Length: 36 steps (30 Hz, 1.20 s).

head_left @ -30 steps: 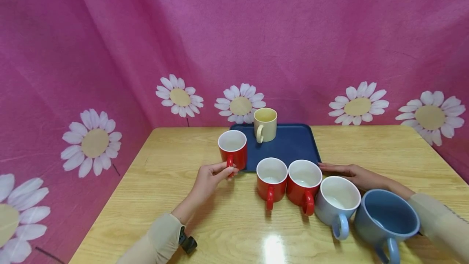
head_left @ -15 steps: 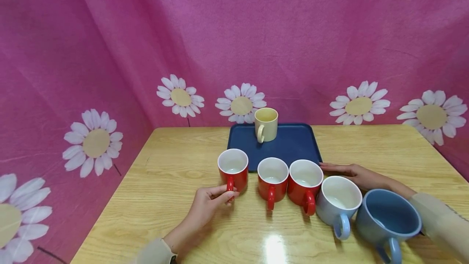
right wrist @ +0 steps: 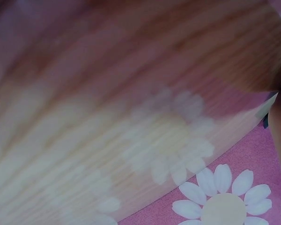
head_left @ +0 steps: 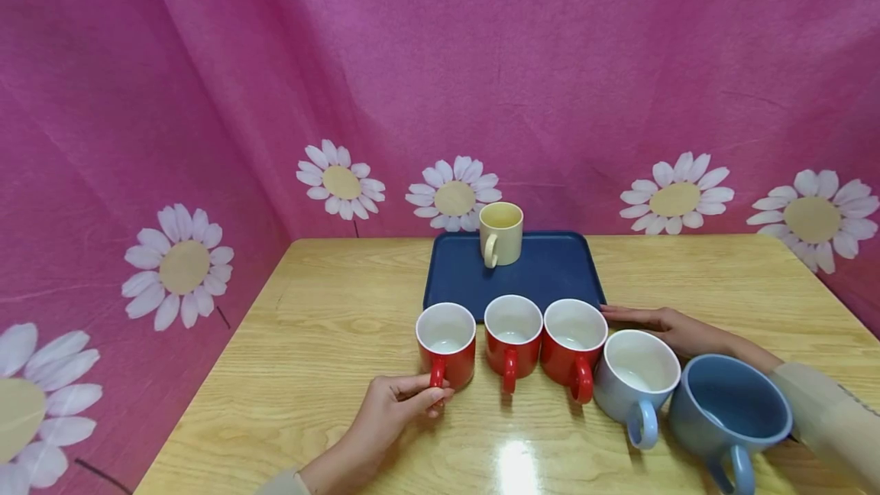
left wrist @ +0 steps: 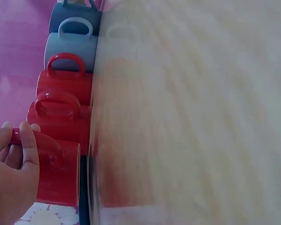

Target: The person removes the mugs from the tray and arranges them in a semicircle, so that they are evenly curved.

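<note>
My left hand (head_left: 395, 407) pinches the handle of the leftmost red mug (head_left: 459, 363), which is white inside and stands upright near the tray's front edge. The left wrist view shows thumb and fingers around that handle. To its right stand a second red mug (head_left: 525, 356), a third red mug (head_left: 555, 360), a light blue mug (head_left: 610, 396) and a larger grey-blue mug (head_left: 694, 428). Behind these last two, my right hand (head_left: 677, 331) lies low with straight fingers, their tips at the front right corner of the navy tray (head_left: 557, 273). A mug partly hides that hand.
A pale yellow mug (head_left: 507, 241) stands on the back of the tray. The wooden table (head_left: 330, 304) reaches a pink curtain (head_left: 536, 67) with white daisies at the back and left. The right wrist view is mostly blurred table.
My left hand has drawn the leftmost red mug from the tray's left edge toward me and slightly right, into line beside the other mugs. The right hand stays where it was.
</note>
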Each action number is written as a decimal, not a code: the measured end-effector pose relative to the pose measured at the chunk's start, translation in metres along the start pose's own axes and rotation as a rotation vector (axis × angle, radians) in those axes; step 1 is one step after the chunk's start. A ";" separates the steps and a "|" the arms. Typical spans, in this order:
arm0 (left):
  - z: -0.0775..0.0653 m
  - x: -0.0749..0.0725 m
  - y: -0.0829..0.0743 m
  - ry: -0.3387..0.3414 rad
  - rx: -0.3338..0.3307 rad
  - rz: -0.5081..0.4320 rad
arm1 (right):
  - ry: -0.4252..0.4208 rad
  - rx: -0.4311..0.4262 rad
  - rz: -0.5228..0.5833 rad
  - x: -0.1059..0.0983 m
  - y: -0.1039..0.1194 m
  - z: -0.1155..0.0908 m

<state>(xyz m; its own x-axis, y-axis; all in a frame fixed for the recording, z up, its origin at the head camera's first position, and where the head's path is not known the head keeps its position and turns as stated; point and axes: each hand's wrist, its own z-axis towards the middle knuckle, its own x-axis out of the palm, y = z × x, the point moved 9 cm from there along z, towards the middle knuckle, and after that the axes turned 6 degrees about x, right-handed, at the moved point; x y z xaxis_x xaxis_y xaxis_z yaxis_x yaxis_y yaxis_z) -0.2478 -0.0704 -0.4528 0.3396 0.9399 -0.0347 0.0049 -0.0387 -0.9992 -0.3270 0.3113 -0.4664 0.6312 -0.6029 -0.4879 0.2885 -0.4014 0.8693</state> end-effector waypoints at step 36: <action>-0.012 0.023 -0.001 0.102 0.102 0.031 | -0.019 0.010 -0.040 -0.001 0.001 0.000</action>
<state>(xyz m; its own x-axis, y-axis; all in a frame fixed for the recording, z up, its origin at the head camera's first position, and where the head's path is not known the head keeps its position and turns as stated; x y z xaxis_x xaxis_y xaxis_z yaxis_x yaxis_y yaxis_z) -0.2283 -0.0530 -0.4529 0.4319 0.8993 -0.0687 -0.1010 -0.0275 -0.9945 -0.3272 0.3115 -0.4656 0.6053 -0.5993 -0.5240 0.3059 -0.4326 0.8481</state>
